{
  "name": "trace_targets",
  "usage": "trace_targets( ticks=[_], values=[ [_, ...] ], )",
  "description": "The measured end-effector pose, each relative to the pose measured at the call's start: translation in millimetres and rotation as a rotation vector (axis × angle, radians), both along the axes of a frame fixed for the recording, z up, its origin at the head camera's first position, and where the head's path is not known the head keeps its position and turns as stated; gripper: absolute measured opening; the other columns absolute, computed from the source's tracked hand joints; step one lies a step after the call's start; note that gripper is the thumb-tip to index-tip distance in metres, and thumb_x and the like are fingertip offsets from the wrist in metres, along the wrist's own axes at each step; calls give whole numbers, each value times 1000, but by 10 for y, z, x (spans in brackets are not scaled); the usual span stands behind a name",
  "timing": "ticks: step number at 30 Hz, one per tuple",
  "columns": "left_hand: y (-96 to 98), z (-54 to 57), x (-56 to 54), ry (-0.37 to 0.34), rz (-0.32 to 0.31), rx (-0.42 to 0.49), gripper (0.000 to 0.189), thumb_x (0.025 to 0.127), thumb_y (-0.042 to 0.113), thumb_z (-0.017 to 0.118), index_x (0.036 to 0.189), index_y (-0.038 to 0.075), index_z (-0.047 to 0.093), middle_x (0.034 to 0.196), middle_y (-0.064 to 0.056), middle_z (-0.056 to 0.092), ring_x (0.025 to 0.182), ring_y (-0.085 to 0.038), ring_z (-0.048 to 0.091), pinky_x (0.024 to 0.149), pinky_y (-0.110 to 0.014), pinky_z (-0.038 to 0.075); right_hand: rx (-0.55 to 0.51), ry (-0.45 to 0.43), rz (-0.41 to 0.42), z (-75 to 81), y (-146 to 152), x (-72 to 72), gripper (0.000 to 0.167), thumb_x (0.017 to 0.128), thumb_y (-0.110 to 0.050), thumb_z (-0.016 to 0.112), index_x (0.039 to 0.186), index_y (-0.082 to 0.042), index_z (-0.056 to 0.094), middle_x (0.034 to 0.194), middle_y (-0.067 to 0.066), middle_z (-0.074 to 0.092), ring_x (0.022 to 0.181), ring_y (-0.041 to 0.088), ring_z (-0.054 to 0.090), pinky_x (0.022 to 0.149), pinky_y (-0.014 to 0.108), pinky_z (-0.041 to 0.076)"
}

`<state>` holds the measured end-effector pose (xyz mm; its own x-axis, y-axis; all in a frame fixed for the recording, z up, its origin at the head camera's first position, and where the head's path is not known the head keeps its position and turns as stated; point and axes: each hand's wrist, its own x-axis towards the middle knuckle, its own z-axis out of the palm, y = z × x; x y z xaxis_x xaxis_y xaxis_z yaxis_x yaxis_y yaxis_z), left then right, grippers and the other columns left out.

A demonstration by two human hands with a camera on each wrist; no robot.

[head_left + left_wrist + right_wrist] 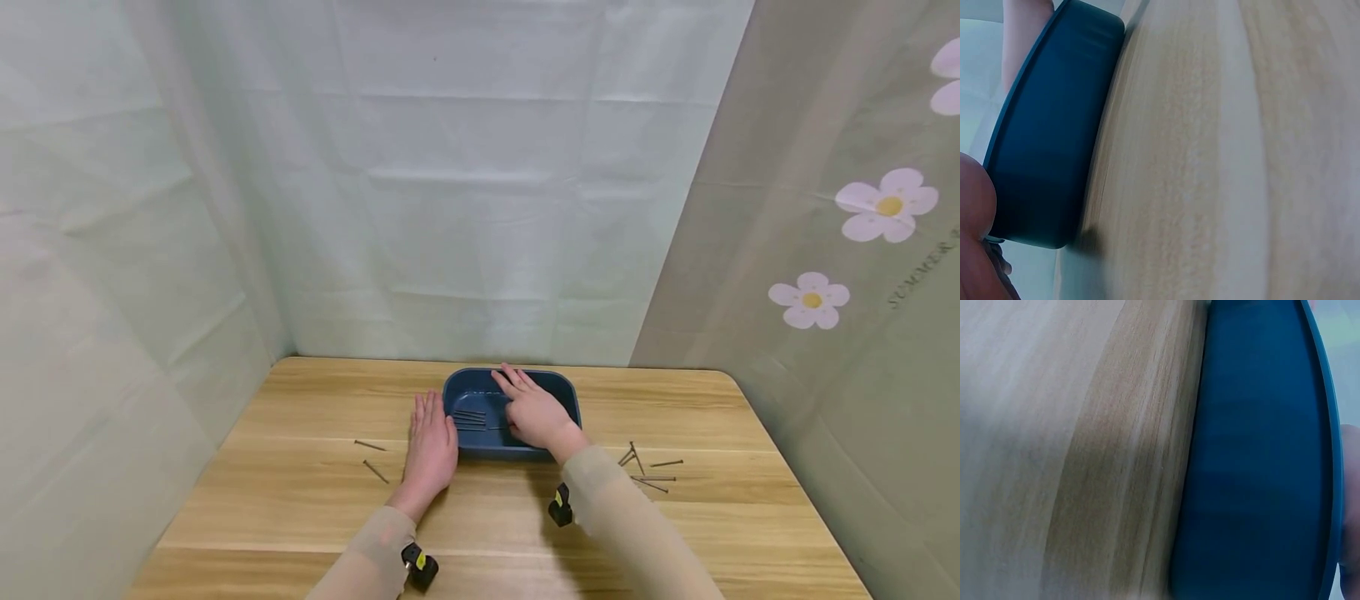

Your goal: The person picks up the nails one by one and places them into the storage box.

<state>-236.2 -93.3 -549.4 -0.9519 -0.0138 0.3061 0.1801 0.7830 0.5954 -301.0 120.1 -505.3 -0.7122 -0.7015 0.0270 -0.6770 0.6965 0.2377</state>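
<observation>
The blue tray (502, 454) sat toward the table's (480, 525) 12 o'clock edge, several nails (470, 420) lying near its 9. The right hand (538, 415) reached in from 5 o'clock, outer fingers extended toward 11; whether it pinched a nail, I couldn't tell. The left hand (432, 442), straight-fingered and pointing to 12, braced the tray's 9 o'clock side without gripping. Loose nails (656, 478) lay around 4 and 8.
</observation>
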Motion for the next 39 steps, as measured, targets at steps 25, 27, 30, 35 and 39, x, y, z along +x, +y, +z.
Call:
trace_targets(
  ticks=[25,27,30,35,39],
  values=[
    [30,12,75,22,17,5,53,112,11,44,154,-21,36,164,-38,32,157,-54,18,125,-65,21,-511,-25,-90,357,845,661,19,97,-17,80,113,-7,77,175,21,22,162,44,13,125,60,26],
    [35,14,84,15,15,6,54,112,11,44,155,-21,35,165,-38,32,158,-53,17,126,-65,20,-543,-21,-112,340,997,731,15,96,-15,81,109,-8,77,174,22,24,161,46,14,124,62,28],
    [33,18,97,17,18,11,54,112,11,45,155,-21,35,165,-37,32,159,-52,16,126,-64,21,-571,-25,-145,293,1230,832,10,94,-11,83,102,-10,77,171,25,29,159,50,18,120,64,34],
    [30,29,98,30,23,13,53,111,9,46,154,-21,36,164,-38,33,159,-52,17,125,-66,22,-558,-62,-229,208,1602,1023,13,91,-6,84,92,-16,75,167,29,36,156,55,24,112,66,43],
    [33,40,90,32,23,13,53,112,9,46,154,-21,37,164,-38,33,159,-52,17,125,-65,21,-538,-43,-249,122,1845,1136,20,87,-6,87,85,-20,73,162,32,41,151,59,29,111,70,41]
  ],
)
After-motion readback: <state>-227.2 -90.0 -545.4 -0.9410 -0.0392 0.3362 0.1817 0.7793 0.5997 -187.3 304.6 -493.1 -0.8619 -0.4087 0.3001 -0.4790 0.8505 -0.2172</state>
